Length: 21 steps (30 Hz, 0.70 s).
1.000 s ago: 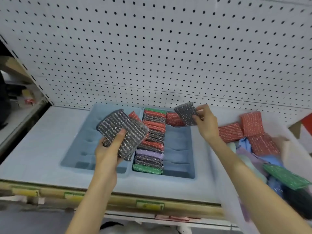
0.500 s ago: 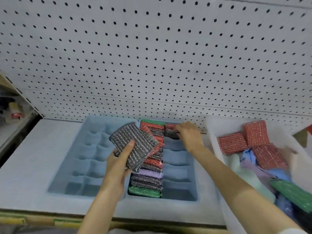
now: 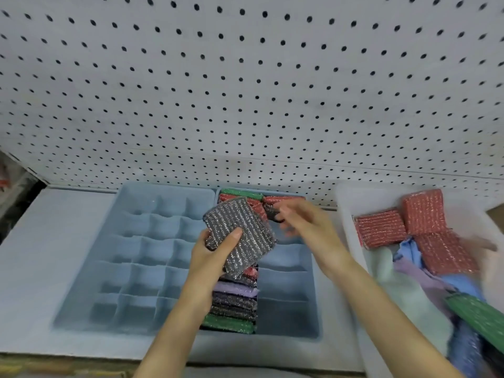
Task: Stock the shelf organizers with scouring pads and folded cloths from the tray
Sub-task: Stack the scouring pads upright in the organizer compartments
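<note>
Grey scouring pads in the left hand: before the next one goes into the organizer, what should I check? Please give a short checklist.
1. Grip on the grey scouring pads: ok, the left hand holds them, thumb on top.
2. The right hand free: cannot tell, its fingers are blurred beside a dark pad.
3. Free slots in the right organizer: ok, right column is bare in front.
4. Room in its left column: not ok, stocked pads fill the visible part.
5. The left organizer: ok, cells bare.
6. Stock in the tray: ok, red pads and cloths.
</note>
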Each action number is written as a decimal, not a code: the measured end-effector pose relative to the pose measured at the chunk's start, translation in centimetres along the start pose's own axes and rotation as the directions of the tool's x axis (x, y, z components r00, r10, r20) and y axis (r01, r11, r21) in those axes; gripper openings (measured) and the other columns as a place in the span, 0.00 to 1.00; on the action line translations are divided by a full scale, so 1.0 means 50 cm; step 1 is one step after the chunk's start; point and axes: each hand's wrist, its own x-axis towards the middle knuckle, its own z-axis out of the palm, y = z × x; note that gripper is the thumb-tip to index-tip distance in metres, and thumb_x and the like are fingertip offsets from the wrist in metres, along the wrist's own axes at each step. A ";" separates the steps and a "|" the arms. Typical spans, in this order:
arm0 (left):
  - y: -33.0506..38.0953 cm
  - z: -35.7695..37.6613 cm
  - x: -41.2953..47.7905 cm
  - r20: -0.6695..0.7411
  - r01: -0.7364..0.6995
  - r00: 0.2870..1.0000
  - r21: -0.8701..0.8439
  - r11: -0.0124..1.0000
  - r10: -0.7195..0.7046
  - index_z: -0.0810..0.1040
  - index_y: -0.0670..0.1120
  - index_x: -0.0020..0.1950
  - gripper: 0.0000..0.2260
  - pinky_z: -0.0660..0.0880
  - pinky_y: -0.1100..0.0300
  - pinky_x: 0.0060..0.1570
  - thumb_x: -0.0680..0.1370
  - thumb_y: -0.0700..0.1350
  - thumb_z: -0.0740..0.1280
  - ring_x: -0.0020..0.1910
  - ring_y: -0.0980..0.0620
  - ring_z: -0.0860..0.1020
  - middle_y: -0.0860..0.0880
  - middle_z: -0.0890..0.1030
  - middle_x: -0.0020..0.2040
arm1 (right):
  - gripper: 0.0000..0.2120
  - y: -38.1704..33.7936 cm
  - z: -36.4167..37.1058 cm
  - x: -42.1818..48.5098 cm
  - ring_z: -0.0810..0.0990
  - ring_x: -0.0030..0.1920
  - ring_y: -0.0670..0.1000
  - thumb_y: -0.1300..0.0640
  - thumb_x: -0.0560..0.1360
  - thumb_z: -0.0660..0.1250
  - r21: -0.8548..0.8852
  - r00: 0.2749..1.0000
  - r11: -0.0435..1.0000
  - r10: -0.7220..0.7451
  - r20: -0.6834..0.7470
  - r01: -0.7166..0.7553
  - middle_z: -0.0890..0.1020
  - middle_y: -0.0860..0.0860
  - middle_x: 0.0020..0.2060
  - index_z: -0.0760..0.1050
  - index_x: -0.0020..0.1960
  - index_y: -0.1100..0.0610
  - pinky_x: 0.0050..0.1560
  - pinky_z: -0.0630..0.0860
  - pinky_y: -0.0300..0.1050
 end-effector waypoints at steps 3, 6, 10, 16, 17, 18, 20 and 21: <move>-0.002 0.017 0.004 -0.020 -0.037 0.999 0.101 0.994 0.039 0.73 0.56 0.57 0.14 0.75 0.70 0.33 0.72 0.53 0.70 0.43 0.61 0.81 0.55 0.81 0.52 | 0.09 -0.009 0.039 -0.040 0.79 0.46 0.41 0.55 0.73 0.71 -0.069 0.990 0.998 0.005 0.141 0.005 0.82 0.45 0.45 0.77 0.51 0.45 0.46 0.73 0.31; -0.003 0.024 0.003 -0.003 -0.065 0.998 0.176 0.982 0.067 0.67 0.58 0.56 0.09 0.70 0.77 0.36 0.77 0.52 0.64 0.41 0.72 0.75 0.63 0.75 0.50 | 0.07 0.006 0.061 -0.041 0.80 0.47 0.44 0.59 0.73 0.71 -0.022 0.998 1.000 0.007 0.064 -0.005 0.83 0.49 0.47 0.77 0.51 0.54 0.47 0.75 0.33; -0.010 0.004 0.011 -0.009 -0.048 0.999 0.134 0.990 0.050 0.69 0.57 0.63 0.28 0.73 0.61 0.57 0.66 0.65 0.67 0.56 0.60 0.78 0.54 0.77 0.60 | 0.05 0.025 0.061 -0.036 0.81 0.47 0.47 0.62 0.75 0.67 0.287 0.977 0.934 0.202 0.067 -0.213 0.81 0.51 0.48 0.75 0.51 0.58 0.51 0.79 0.47; -0.010 -0.027 0.027 -0.137 0.035 0.990 0.004 0.999 -0.034 0.76 0.50 0.63 0.33 0.76 0.48 0.59 0.61 0.64 0.71 0.53 0.51 0.82 0.50 0.83 0.54 | 0.09 0.012 -0.057 0.055 0.81 0.41 0.50 0.64 0.78 0.63 -0.259 0.936 0.964 -0.140 -0.323 0.054 0.80 0.54 0.46 0.67 0.56 0.54 0.45 0.77 0.51; -0.010 -0.028 0.029 -0.152 0.049 0.987 -0.017 0.999 -0.051 0.76 0.50 0.63 0.32 0.76 0.48 0.58 0.62 0.62 0.70 0.52 0.51 0.82 0.50 0.84 0.54 | 0.09 0.017 -0.073 0.070 0.80 0.42 0.55 0.63 0.78 0.62 -0.472 0.941 0.877 -0.225 -0.251 0.084 0.81 0.54 0.45 0.68 0.58 0.56 0.45 0.76 0.52; -0.013 -0.029 0.031 -0.158 0.066 0.985 -0.033 0.997 -0.071 0.76 0.50 0.64 0.33 0.76 0.48 0.58 0.62 0.62 0.70 0.52 0.51 0.82 0.50 0.84 0.54 | 0.10 0.027 -0.082 0.081 0.80 0.43 0.57 0.62 0.78 0.63 -0.610 0.953 0.785 -0.257 -0.164 0.107 0.81 0.55 0.45 0.69 0.58 0.58 0.44 0.75 0.52; -0.017 -0.028 0.034 -0.147 0.079 0.985 -0.047 0.996 -0.085 0.74 0.51 0.65 0.35 0.76 0.46 0.58 0.62 0.65 0.71 0.53 0.51 0.82 0.50 0.83 0.55 | 0.10 0.047 -0.078 0.094 0.79 0.41 0.59 0.61 0.76 0.65 -0.789 0.953 0.594 -0.302 -0.037 0.157 0.82 0.57 0.42 0.72 0.57 0.59 0.40 0.71 0.48; -0.017 -0.025 0.034 -0.148 0.088 0.984 -0.048 0.995 -0.094 0.73 0.52 0.66 0.38 0.76 0.45 0.58 0.60 0.68 0.71 0.55 0.51 0.81 0.51 0.82 0.57 | 0.09 0.054 -0.070 0.099 0.79 0.40 0.59 0.62 0.75 0.68 -0.855 0.938 0.483 -0.347 0.010 0.188 0.82 0.57 0.40 0.74 0.54 0.60 0.40 0.70 0.48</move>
